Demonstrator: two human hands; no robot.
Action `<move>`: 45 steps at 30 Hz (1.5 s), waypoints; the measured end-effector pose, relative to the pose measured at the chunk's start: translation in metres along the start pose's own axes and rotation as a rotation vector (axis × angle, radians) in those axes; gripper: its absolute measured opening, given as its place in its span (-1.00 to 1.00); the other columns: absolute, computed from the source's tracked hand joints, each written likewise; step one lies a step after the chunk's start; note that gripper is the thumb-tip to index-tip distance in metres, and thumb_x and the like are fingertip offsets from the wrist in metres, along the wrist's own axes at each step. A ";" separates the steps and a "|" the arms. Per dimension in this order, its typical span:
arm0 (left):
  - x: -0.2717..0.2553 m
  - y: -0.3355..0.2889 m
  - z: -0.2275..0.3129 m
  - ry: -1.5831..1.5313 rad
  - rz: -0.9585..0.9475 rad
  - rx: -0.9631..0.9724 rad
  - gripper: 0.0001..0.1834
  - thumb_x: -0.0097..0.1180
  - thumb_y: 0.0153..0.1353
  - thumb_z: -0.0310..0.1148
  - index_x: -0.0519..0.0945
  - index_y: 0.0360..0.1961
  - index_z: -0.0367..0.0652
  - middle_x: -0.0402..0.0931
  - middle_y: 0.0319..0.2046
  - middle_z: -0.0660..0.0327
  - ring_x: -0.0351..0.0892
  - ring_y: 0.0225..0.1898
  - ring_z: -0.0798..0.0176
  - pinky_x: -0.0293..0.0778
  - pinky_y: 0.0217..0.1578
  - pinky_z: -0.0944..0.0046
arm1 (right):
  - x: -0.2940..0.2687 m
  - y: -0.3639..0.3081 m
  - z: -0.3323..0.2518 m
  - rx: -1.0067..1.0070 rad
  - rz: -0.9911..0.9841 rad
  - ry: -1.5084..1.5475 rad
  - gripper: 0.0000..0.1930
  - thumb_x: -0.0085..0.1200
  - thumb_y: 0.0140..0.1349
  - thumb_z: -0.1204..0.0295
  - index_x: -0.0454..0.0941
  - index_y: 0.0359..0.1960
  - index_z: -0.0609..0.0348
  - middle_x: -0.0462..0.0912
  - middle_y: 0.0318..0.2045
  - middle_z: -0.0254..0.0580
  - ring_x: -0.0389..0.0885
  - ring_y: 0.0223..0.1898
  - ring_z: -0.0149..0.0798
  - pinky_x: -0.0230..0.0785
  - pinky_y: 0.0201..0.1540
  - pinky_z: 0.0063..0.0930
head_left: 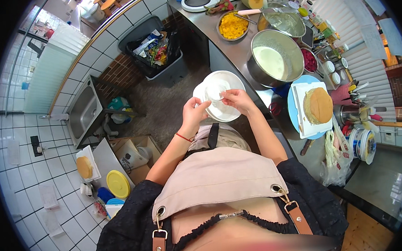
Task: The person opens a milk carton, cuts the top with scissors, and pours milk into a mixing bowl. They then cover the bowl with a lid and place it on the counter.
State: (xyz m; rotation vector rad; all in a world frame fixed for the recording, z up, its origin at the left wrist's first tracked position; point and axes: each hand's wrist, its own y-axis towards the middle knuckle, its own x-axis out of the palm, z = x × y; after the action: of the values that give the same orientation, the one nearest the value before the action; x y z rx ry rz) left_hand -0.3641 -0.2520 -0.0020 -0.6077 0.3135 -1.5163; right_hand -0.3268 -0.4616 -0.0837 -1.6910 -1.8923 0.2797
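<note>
Left hand (194, 111) and right hand (237, 99) both gripping white turntable (220, 96); sponge cake (318, 105) sitting right, on counter (238, 51).

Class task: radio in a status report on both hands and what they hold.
Left hand and right hand both gripping a white cake turntable, tilted, off the counter. Sponge cake on board to the right, untouched. Nothing between.

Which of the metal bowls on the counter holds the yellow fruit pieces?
The small round metal bowl farthest along the steel counter; the big metal bowl beside it holds white cream.
</note>
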 end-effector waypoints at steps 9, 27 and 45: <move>0.016 -0.005 0.010 -0.037 -0.057 0.009 -0.77 0.26 0.20 -0.44 0.39 -0.41 -0.06 0.49 -0.37 0.33 0.53 -0.28 0.39 0.50 -0.33 0.26 | -0.014 -0.031 -0.034 -0.037 -0.053 0.125 -0.74 0.26 0.25 0.41 0.63 -0.13 0.36 0.67 -0.27 -0.25 0.61 -0.27 -0.43 0.52 -0.16 -0.59; 0.039 -0.006 0.001 -0.112 -0.112 -0.074 -0.76 0.27 0.19 -0.41 0.38 -0.40 -0.07 0.52 -0.32 0.25 0.54 -0.25 0.32 0.53 -0.30 0.19 | -0.112 -0.049 -0.153 -0.977 0.829 -1.445 -0.50 0.31 -0.15 0.60 0.48 -0.07 0.21 0.50 -0.11 -0.03 0.47 0.00 0.09 0.34 0.05 -0.16; 0.045 -0.005 0.008 -0.059 -0.108 -0.010 -0.76 0.25 0.20 -0.47 0.38 -0.43 -0.05 0.48 -0.38 0.36 0.52 -0.28 0.42 0.54 -0.28 0.24 | 0.001 -0.037 -0.022 -0.467 0.278 -1.033 -0.61 0.40 -0.07 0.20 0.62 -0.39 0.32 0.63 -0.47 -0.03 0.61 -0.37 0.07 0.47 -0.25 -0.21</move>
State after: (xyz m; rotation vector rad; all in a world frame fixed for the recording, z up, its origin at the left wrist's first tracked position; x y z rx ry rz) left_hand -0.3620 -0.2941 0.0152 -0.6850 0.2469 -1.5979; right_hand -0.3457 -0.4716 -0.0467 -2.4067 -2.5515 1.0542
